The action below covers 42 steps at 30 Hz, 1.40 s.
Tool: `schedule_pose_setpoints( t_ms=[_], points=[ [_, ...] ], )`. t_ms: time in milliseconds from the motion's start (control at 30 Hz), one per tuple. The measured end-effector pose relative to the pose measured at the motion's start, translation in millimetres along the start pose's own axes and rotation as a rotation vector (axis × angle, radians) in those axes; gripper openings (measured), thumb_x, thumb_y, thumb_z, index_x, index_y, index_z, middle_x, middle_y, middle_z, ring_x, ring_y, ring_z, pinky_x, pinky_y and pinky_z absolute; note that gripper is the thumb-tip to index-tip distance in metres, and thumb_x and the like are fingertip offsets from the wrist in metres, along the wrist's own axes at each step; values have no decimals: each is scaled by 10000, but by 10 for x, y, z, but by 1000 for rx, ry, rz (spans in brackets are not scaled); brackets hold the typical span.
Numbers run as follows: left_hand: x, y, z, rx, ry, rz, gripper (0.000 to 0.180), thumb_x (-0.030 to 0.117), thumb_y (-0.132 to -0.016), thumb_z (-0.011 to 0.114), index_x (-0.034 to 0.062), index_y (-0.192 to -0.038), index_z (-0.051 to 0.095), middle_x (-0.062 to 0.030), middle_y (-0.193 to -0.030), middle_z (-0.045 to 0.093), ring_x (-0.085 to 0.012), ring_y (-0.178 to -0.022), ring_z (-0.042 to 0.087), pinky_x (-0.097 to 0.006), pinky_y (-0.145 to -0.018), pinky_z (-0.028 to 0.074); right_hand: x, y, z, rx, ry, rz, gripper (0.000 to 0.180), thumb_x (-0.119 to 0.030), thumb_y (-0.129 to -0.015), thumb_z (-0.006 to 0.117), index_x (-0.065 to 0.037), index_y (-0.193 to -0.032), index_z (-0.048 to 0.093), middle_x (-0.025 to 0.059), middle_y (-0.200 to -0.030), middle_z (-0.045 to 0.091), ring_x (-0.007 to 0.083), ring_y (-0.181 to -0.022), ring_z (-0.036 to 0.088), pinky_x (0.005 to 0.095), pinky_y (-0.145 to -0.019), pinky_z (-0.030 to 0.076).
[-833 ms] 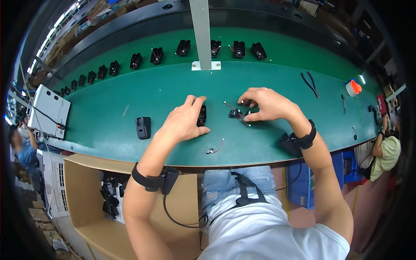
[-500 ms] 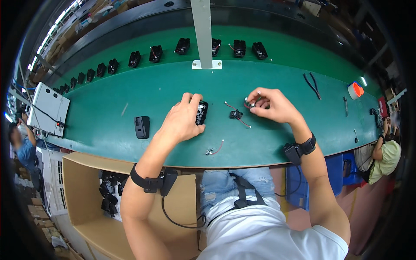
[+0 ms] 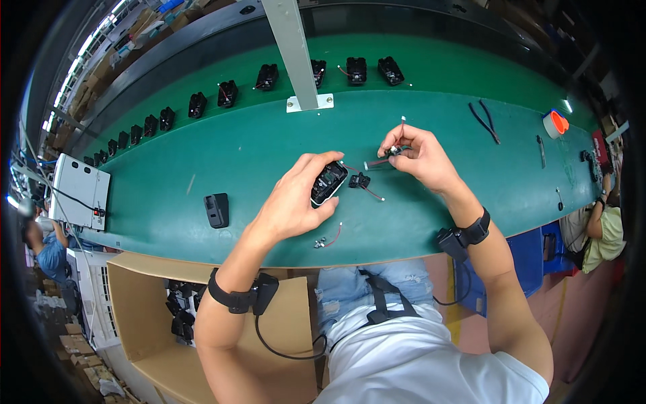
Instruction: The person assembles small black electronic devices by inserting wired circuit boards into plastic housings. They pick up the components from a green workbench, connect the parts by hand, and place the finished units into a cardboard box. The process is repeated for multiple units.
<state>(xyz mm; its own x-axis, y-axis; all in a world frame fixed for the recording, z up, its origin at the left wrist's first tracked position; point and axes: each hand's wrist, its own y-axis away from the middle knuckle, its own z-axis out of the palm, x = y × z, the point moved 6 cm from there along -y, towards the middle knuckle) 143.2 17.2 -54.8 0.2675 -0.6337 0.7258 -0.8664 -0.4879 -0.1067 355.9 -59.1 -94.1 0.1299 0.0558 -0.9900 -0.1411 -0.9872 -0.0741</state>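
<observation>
My left hand [image 3: 296,195] grips a black plastic housing [image 3: 329,182] by its sides, its hollow inner face turned up. To the right, my right hand [image 3: 418,156] pinches a small dark part [image 3: 394,152] between thumb and fingers. Thin wires with white plugs stick out from that part, one upward and one toward the housing. Between the hands, on the green bench, lies a small black module [image 3: 359,180] with thin red wires. Nearer to me rests a little metal piece [image 3: 320,243] on a red wire. A black case [image 3: 217,210] sits left of my left hand.
Several black housings [image 3: 196,106] line the green strip behind the bench. A metal post [image 3: 293,57] rises from the bench. Pliers [image 3: 486,123] and an orange-and-white roll [image 3: 556,124] lie at right. A white machine [image 3: 79,192] stands left. A cardboard box [image 3: 145,313] holds black parts below.
My left hand has turned the housing, exposing more of its inside, and shifted right toward the wired module. Wires of the part in my right hand now show more clearly. The view has moved slightly.
</observation>
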Motion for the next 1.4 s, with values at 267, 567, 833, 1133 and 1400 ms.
schedule_pose_setpoints(
  t_ms=[267,567,833,1133,1400],
  points=[
    [7,1,47,2,18,-39,652,119,-776,709,35,-1384,489,-201,-1294,573,-366,-1197,578,-412,-1018,457,39,-7,72,42,69,51,282,17,-904,586,26,-1185,606,123,-1053,733,130,-922,685,292,-784,543],
    [-52,0,64,19,-12,-36,677,160,-779,715,29,-1398,473,-212,-1292,582,-370,-1186,586,-413,-1016,459,-165,6,60,8,590,-140,245,-45,-771,736,-48,-1009,677,56,-900,657,140,-763,606,271,-669,480],
    [40,3,76,-62,19,-60,729,145,-729,757,47,-1399,487,-194,-1282,587,-339,-1160,600,-397,-988,476,-27,15,165,40,633,-119,170,-87,-762,734,-67,-929,710,99,-855,649,248,-796,665,375,-728,540],
    [30,-23,87,-14,93,-38,737,93,-703,768,57,-1385,491,-170,-1210,641,-305,-1086,651,-370,-926,503,-92,75,147,113,746,-225,131,-69,-773,707,-79,-897,745,95,-874,653,268,-768,673,393,-690,550],
    [25,5,72,-99,129,-195,597,137,-721,800,53,-1267,576,-61,-1026,689,-126,-885,638,-267,-721,489,-94,112,174,203,863,-298,115,-46,-774,686,-78,-865,749,64,-929,658,275,-780,674,400,-697,557]
  ],
)
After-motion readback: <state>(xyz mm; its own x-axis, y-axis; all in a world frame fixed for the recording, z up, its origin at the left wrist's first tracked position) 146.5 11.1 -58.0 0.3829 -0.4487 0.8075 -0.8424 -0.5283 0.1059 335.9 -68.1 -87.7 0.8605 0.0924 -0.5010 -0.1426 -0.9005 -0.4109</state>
